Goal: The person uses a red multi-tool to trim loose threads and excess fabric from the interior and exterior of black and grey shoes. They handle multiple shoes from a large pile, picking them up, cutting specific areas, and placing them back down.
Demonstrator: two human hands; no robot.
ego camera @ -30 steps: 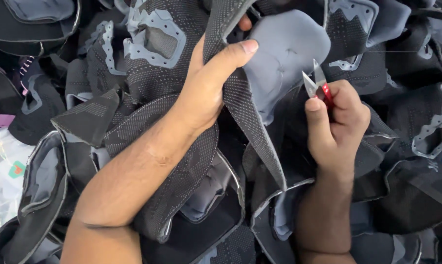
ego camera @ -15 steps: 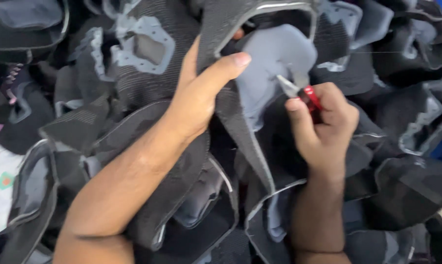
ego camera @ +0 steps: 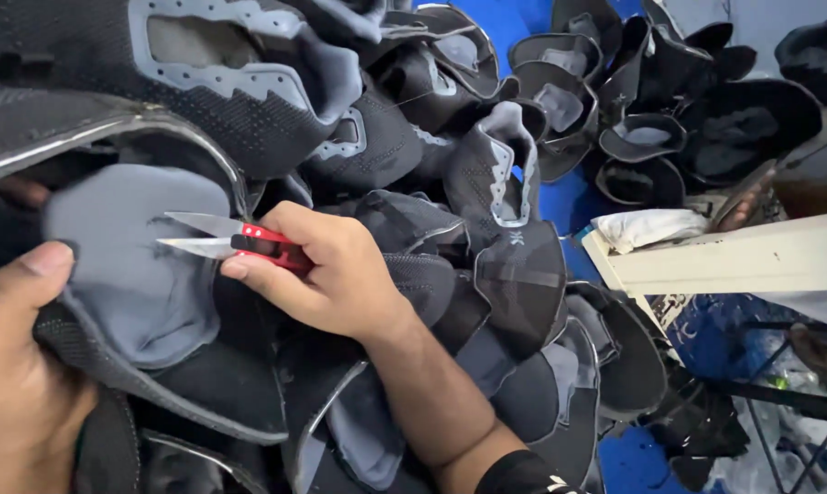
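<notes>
- Right hand (ego camera: 335, 279): fingers curled tight around red-handled thread snips (ego camera: 239, 245), the two steel blades parted and pointing left, tips lying over the grey lining (ego camera: 129, 265)
- Left hand (ego camera: 15, 366): at the lower left edge, thumb pressed on the rim of a black knit shoe upper (ego camera: 184, 384), gripping it so that the inside faces the camera; the other fingers are hidden behind the fabric
- Shoe upper in hand: held at the left of the view, above a heap of like pieces; grey padded lining exposed, dark mesh outer with a pale bound edge
- Heap of uppers (ego camera: 486, 210): black and grey pieces piled across the middle and top, more (ego camera: 651, 137) lying well apart on a blue surface (ego camera: 569, 201)
- Progress, as judged: trimming of this piece looks under way, blades open and no cut thread visible; many pieces lie about, and which are trimmed cannot be told
- White bench edge (ego camera: 734, 261) at right, a pale cloth (ego camera: 651, 224) resting on it
</notes>
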